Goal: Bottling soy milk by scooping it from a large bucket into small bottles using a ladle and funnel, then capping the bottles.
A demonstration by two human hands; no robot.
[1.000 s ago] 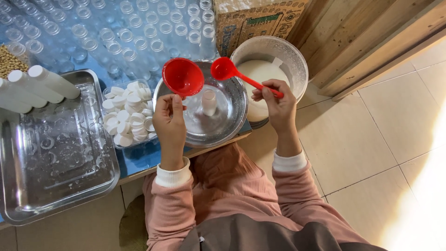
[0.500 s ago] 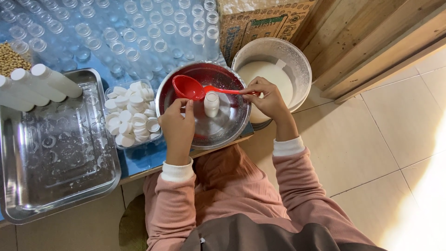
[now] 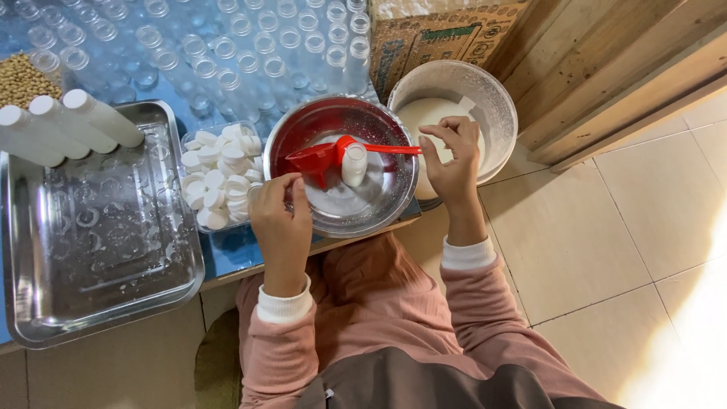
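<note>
A steel bowl [image 3: 394, 198] sits at the table's edge with a small white filled bottle [image 3: 354, 168] standing upright in it. My left hand [image 3: 282, 227] reaches over the bowl's near rim and pinches a red funnel [image 3: 310, 161], tilted just left of the bottle. My right hand [image 3: 454, 163] holds a red ladle [image 3: 379, 148] by the tip of its handle with thumb and forefinger. The ladle's small scoop hangs right above the bottle's mouth. A clear round tub [image 3: 501, 106] of white liquid stands behind my right hand.
A plastic box of white caps [image 3: 219, 182] lies left of the bowl. A large steel tray [image 3: 98, 257] holds three capped white bottles [image 3: 68, 125]. Several empty clear bottles [image 3: 227, 53] cover the blue tabletop. Soybeans [image 3: 21, 79], a cardboard box [image 3: 439, 38], wooden panels [image 3: 606, 68] and tiled floor [image 3: 606, 227] surround it.
The ladle moved from over the tub to above the bottle in the bowl. The funnel came down from in front of the bowl to beside the bottle.
</note>
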